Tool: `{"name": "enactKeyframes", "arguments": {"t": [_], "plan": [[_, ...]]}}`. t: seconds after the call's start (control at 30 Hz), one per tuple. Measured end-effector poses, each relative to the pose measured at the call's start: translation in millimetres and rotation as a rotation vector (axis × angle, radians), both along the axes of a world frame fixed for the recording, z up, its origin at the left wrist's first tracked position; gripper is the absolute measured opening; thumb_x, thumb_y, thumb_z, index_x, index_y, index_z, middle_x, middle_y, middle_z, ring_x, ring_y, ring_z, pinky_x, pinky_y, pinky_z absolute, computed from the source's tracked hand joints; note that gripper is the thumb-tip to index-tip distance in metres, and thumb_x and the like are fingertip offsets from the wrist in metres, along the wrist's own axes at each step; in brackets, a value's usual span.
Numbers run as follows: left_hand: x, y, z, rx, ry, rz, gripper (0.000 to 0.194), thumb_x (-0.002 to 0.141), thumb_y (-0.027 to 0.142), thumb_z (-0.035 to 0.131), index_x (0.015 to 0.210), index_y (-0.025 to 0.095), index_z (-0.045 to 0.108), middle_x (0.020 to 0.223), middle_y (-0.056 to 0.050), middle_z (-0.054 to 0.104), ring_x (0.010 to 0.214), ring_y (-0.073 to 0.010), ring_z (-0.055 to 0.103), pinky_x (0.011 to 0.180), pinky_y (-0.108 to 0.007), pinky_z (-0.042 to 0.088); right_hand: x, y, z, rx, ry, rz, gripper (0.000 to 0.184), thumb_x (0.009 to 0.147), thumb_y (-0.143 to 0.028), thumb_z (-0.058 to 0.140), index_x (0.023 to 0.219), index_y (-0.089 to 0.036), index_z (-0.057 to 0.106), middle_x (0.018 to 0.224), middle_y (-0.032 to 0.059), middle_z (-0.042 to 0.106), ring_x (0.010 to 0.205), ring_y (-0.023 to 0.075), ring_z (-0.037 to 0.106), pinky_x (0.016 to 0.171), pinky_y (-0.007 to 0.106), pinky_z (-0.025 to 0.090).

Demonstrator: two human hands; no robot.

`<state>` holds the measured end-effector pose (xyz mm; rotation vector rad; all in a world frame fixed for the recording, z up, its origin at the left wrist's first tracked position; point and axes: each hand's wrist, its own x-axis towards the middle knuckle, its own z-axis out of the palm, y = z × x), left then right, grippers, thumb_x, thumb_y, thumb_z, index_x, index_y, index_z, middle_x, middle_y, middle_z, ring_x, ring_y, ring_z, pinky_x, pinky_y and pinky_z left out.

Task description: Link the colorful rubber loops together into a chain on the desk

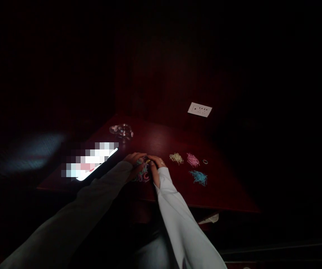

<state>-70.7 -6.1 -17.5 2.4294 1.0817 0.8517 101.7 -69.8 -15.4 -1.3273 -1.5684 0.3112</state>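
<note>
Leftmost, a lit screen, mostly pixelated, slanting from near left to far right on my dark red table. Beyond it, a clear container with pale bits around it. My left hand is at the far side of a mixed-colour pile of small bands, fingers bent. Visible part of pile runs from near left to far right; single bands point every way, no shared long axis. My right hand curves along its right side, fingertips close to the left's. Cannot tell whether either hand grips a band. Rightward: yellow heap; pink heap and blue heap, both stretching from far left to near right; small ring, near pink.
</note>
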Motion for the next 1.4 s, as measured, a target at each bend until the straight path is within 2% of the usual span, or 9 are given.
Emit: {"name": "enactKeyframes", "arguments": {"t": [0.13,0.3,0.43,0.6,0.7,0.87,1.0,1.2,1.4], "plan": [[-5.4,1.3,7.1,0.020,-0.052,0.055,0.049,0.099,0.042,0.041,0.140,0.024,0.061,0.145,-0.007,0.062,0.130,-0.0240,0.062,0.116,-0.036,0.048,31.9,6.9,0.7,0.029,0.019,-0.112,0.033,0.095,-0.029,0.044,0.105,-0.022,0.074,0.112,0.0092,0.076,0.108,0.0228,0.069,0.102,0.040,0.055],[-9.0,9.0,14.8,0.065,-0.180,0.061,0.042,0.101,0.035,0.038,0.125,0.018,0.069,0.133,-0.010,0.069,0.123,-0.0223,0.066,0.111,-0.032,0.050,52.9,18.7,-17.4,0.079,-0.259,-0.136,0.038,0.092,-0.024,0.045,0.115,-0.018,0.075,0.117,0.0142,0.074,0.110,0.0255,0.067,0.103,0.045,0.054],[1.1,12.1,16.5,0.113,-0.226,0.031,0.036,0.097,0.024,0.041,0.117,0.021,0.070,0.126,-0.007,0.072,0.118,-0.0206,0.067,0.110,-0.034,0.050,52.9,21.8,-26.4,0.108,-0.477,-0.097,0.043,0.091,-0.021,0.048,0.125,-0.015,0.072,0.129,0.0160,0.070,0.119,0.0275,0.062,0.106,0.046,0.053],[18.8,26.0,26.7,0.115,-0.149,-0.043,0.031,0.094,0.022,0.046,0.109,0.024,0.074,0.119,-0.004,0.074,0.111,-0.0197,0.067,0.105,-0.033,0.051,43.5,15.1,-21.6,0.049,-0.562,-0.098,0.045,0.094,-0.020,0.047,0.132,-0.016,0.070,0.134,0.0157,0.067,0.121,0.0288,0.059,0.108,0.047,0.052],[23.9,42.3,34.1,0.022,-0.126,0.051,0.027,0.092,0.023,0.050,0.102,0.022,0.075,0.105,-0.004,0.076,0.102,-0.0201,0.069,0.098,-0.031,0.053,29.0,13.9,-20.6,-0.011,-0.600,-0.117,0.048,0.093,-0.021,0.050,0.137,-0.016,0.067,0.136,0.0157,0.066,0.121,0.0302,0.058,0.104,0.045,0.052],[26.0,63.2,27.9,-0.137,-0.209,0.106,0.025,0.091,0.025,0.051,0.094,0.021,0.075,0.101,-0.003,0.077,0.093,-0.0185,0.070,0.089,-0.028,0.055,12.3,19.2,-20.1,-0.040,-0.590,-0.140,0.046,0.093,-0.020,0.052,0.136,-0.019,0.067,0.134,0.0142,0.068,0.119,0.0297,0.058,0.100,0.043,0.051],[25.4,71.6,18.5,-0.240,-0.339,0.083,0.027,0.093,0.030,0.049,0.089,0.021,0.074,0.093,-0.002,0.078,0.086,-0.0172,0.071,0.083,-0.027,0.057,29.8,28.7,-8.4,0.010,-0.472,-0.060,0.038,0.094,-0.020,0.047,0.120,-0.018,0.074,0.116,0.0130,0.074,0.107,0.0264,0.064,0.098,0.041,0.052],[26.1,71.7,20.3,-0.412,-0.414,0.058,0.038,0.097,0.041,0.044,0.093,0.020,0.075,0.099,-0.004,0.077,0.097,-0.0201,0.072,0.087,-0.029,0.058,52.9,58.9,13.1,-0.062,-0.334,0.130,0.027,0.092,-0.030,0.055,0.106,-0.020,0.076,0.094,0.0077,0.075,0.085,0.0212,0.068,0.083,0.034,0.055],[17.6,81.2,11.5,-0.282,-0.369,0.190,0.044,0.101,0.040,0.037,0.088,0.023,0.075,0.106,-0.003,0.077,0.108,-0.0189,0.069,0.107,-0.029,0.050,44.7,77.7,9.5,-0.064,-0.370,0.067,0.023,0.090,-0.028,0.056,0.095,-0.020,0.077,0.084,0.0071,0.071,0.082,0.0210,0.067,0.080,0.032,0.051]]}}
